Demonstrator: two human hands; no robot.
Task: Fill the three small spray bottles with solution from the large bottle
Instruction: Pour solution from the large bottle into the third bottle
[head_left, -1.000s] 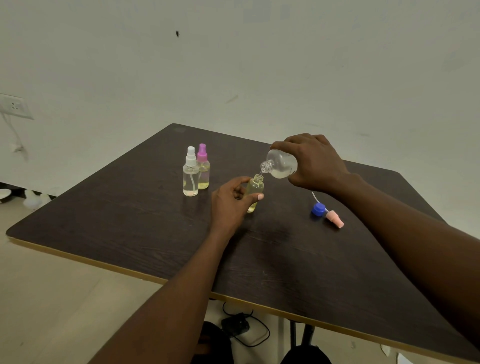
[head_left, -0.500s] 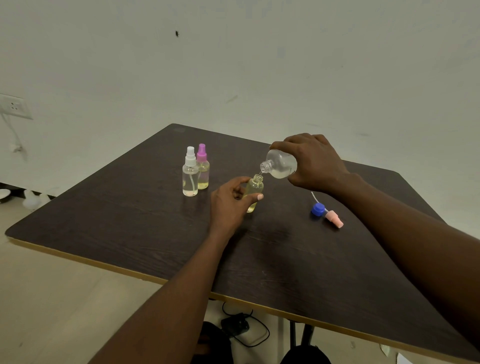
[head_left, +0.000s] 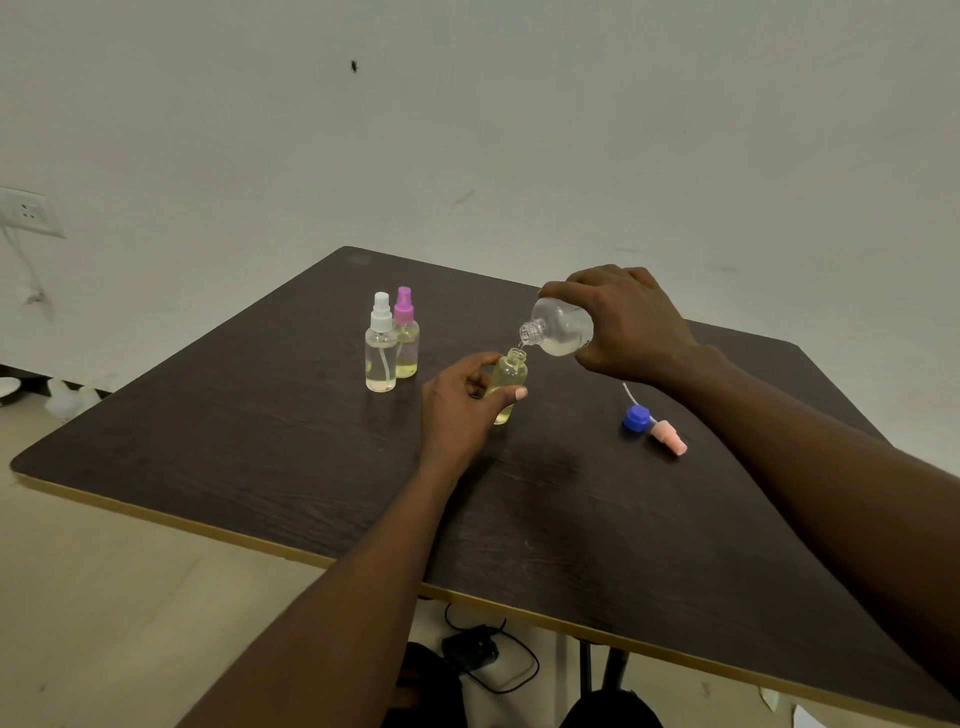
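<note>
Pouring unchanged: my right hand (head_left: 631, 325) grips tilted large clear plastic bottle (head_left: 561, 327); left hand (head_left: 460, 405) pinches uncapped small spray bottle (head_left: 509, 371); third fill unfinished.

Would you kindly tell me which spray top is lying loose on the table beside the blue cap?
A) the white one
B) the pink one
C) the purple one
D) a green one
B: the pink spray top lies on its side on the table against the blue cap, while the white-topped bottle and the purple-topped bottle stand with their tops fitted.
</note>
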